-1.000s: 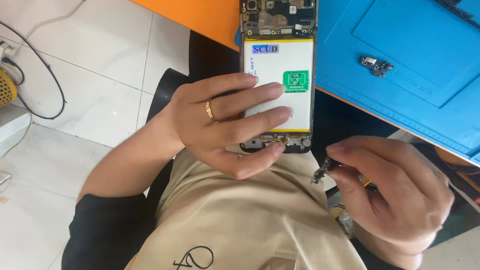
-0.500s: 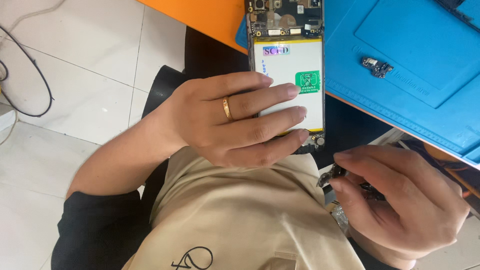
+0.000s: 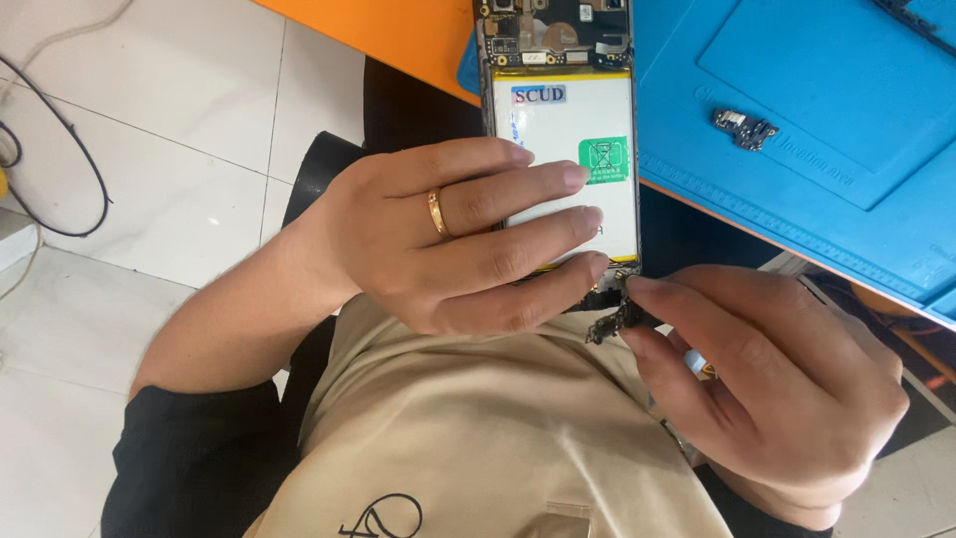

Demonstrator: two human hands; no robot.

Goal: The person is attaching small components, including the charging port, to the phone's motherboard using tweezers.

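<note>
Palm down, the left hand (image 3: 448,239) wraps the opened phone (image 3: 563,149), its four fingers laid flat across the white battery (image 3: 597,120) and a gold ring (image 3: 436,212) on one. Just beside it, the right hand (image 3: 767,389) pinches a small dark circuit part (image 3: 619,321) at the phone's lower edge, above the beige shirt (image 3: 478,438). Farther out lies the blue mat (image 3: 797,199).
</note>
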